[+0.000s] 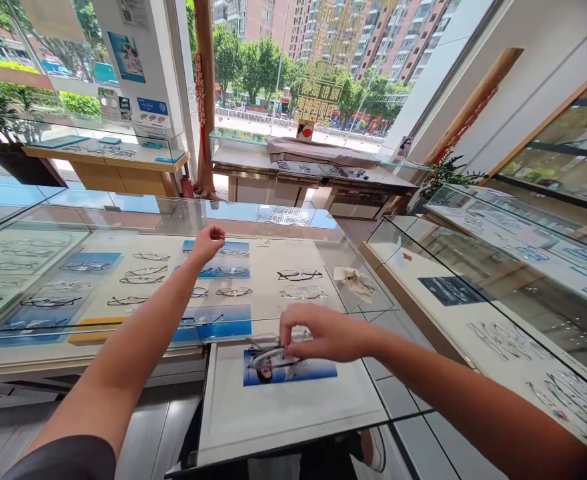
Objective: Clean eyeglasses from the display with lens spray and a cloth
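My right hand (323, 331) is closed on a pair of thin-framed glasses (272, 351) and holds them just above a pulled-out white display tray (233, 417) with a blue picture card (318, 371) on it. My left hand (207, 241) reaches far forward over the glass-topped display case (123, 212), fingers curled, above rows of glasses (143, 271) lying inside. I cannot tell whether the left hand holds anything. A crumpled cloth (353, 280) lies inside the case at the right.
A second glass showcase (498, 313) with glasses runs along the right. Further counters (318, 175) stand by the window ahead, one covered with a cloth. A potted plant (3, 133) stands at the left. Tiled floor (158, 433) shows below the tray.
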Motion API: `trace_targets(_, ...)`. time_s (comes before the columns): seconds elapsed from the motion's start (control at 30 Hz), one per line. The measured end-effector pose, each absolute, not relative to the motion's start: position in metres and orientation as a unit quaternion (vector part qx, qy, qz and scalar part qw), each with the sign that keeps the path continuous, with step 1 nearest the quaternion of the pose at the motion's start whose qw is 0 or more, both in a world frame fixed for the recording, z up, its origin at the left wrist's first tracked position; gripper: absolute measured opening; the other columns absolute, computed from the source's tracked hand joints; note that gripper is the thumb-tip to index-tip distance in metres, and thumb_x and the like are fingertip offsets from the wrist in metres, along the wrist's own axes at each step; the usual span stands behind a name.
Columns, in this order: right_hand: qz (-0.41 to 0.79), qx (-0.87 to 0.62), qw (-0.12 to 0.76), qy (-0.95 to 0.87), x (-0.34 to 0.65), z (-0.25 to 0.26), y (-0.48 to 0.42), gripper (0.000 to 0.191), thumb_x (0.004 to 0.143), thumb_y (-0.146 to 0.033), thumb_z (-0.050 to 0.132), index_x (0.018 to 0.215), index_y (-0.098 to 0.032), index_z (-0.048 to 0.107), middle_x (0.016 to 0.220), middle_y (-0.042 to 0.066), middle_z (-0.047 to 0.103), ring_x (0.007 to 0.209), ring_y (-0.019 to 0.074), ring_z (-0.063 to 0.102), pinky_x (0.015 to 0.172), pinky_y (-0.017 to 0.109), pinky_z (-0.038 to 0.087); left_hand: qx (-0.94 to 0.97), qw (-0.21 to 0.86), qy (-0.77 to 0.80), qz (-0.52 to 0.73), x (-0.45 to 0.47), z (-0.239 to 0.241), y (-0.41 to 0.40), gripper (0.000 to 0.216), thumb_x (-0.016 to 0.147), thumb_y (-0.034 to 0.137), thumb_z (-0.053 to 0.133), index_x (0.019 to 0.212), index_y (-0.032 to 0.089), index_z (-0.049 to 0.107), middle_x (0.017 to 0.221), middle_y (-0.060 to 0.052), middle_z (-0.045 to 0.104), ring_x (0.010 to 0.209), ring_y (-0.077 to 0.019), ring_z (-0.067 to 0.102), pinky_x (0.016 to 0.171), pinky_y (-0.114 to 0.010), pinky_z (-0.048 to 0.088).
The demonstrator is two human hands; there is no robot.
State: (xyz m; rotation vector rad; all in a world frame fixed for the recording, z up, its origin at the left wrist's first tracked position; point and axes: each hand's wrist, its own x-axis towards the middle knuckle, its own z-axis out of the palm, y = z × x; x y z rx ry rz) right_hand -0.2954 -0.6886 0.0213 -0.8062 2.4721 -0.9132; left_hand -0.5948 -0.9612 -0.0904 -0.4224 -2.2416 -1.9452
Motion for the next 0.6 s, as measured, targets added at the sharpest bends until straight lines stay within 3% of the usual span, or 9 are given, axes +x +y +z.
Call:
trace_targets(0.1, -0.245, -0.221, 0.038, 0.943, -0.336, 0.064, -0.666, 0.007, 0.1, -0.03, 0.071, 0.096, -0.025, 0.073, 0.106, 0.005, 0.077, 0.104, 0.0256, 0.069, 0.092, 0.039, 0.051, -0.141, 0.064, -0.748, -0.645, -0.595, -0.09, -0.962, 0.032, 0.054, 0.024, 0.068, 0.085, 0.021, 0.067, 0.082, -0.003, 0.068, 0.081, -0.0206, 0.063, 0.072, -0.035, 0.055)
trace_targets(0.2, -0.139, -0.156, -0.036, 0.977, -0.391, 0.07, -0.645, 0.007, 0.097, -0.022, 0.07, 0.09, -0.021, 0.073, 0.104, 0.006, 0.077, 0.107, 0.0262, 0.067, 0.091, 0.037, 0.048, -0.14, 0.058, -0.747, -0.647, -0.594, -0.088, -0.961, 0.032, 0.053, 0.024, 0.067, 0.085, 0.021, 0.067, 0.081, -0.003, 0.068, 0.081, -0.0207, 0.062, 0.071, -0.035, 0.056)
trace_targets(0.33, -0.023, -0.103, -0.045, 0.993, -0.455, 0.049, -0.63, 0.007, 0.096, -0.017, 0.071, 0.094, -0.019, 0.077, 0.108, 0.009, 0.08, 0.111, 0.027, 0.066, 0.091, 0.035, 0.047, -0.138, 0.058, -0.744, -0.651, -0.593, -0.086, -0.962, 0.032, 0.053, 0.025, 0.069, 0.085, 0.021, 0.066, 0.081, -0.003, 0.067, 0.079, -0.0203, 0.063, 0.072, -0.037, 0.058)
trace_targets(0.6, 0.002, -0.105, -0.066, 0.992, -0.501, -0.001, -0.622, 0.012, 0.095, -0.013, 0.068, 0.09, -0.019, 0.077, 0.103, 0.011, 0.081, 0.11, 0.0296, 0.066, 0.104, 0.043, 0.044, -0.131, 0.057, -0.744, -0.653, -0.597, -0.091, -0.963, 0.03, 0.056, 0.025, 0.075, 0.085, 0.021, 0.067, 0.082, -0.003, 0.068, 0.08, -0.021, 0.065, 0.074, -0.04, 0.061)
